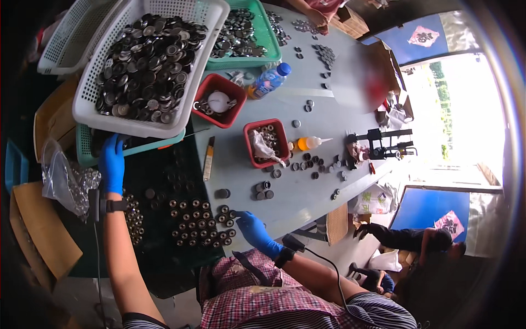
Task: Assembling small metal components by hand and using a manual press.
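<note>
Neatly, the small round metal parts (203, 223) stand in loose rows on the dark surface (164, 257) at the near left, just beside the grey table (230, 148); each has a dark body and a pale, shiny ring around a dark centre. The right hand (253, 233), blue-gloved, has its fingers bent together, their tips at the right edge of those rows; I can't tell whether they pinch a part. Farther left, the left hand (112, 164), gloved likewise, reaches up to the lower green basket (85, 148); its fingertips are hidden, so its grip I cannot tell.

Above that, a white basket (131, 127) is heaped with dark and silvery round caps (145, 66). Beyond it, the far green basket (249, 61) holds silvery discs (238, 33). One red bin (219, 122) contains a white round object (219, 101); another red bin (260, 164), to its right, holds ringed metal pieces (269, 133) and a crumpled whitish wrap (263, 147).
</note>
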